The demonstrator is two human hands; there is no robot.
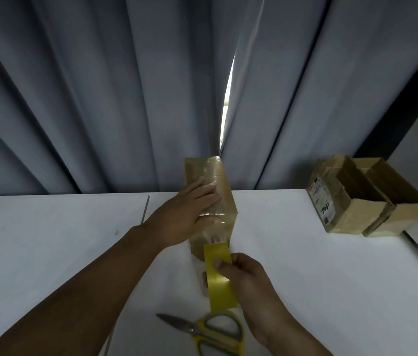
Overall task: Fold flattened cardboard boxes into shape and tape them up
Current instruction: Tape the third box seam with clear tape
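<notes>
Here the cardboard box (197, 168) stands folded up on the white table (305, 265), directly under the left hand (190, 209) and just beyond the right hand (244, 276). The left hand lies flat on the box's upper face, fingers straight and together, pressing down on a shiny band of clear tape that runs along that face toward the far edge. From beneath the left palm a strip of clear tape (215, 236) comes down the box's near face to the yellow tape roll (222, 291), which sits just nearer than the box. The right hand grips this roll, thumb on its outer yellow band and fingers curled round from the right side, holding it close to the foot of the box.

Nearer than the right hand, almost touching the wrist, a pair of yellow-handled scissors (210, 330) lies on the table, blades pointing to the left. Well off to the right of both hands, two open cardboard boxes (367, 196) sit side by side at the table's far edge. Beyond the left hand's fingertips hangs a grey pleated curtain (100, 98).
</notes>
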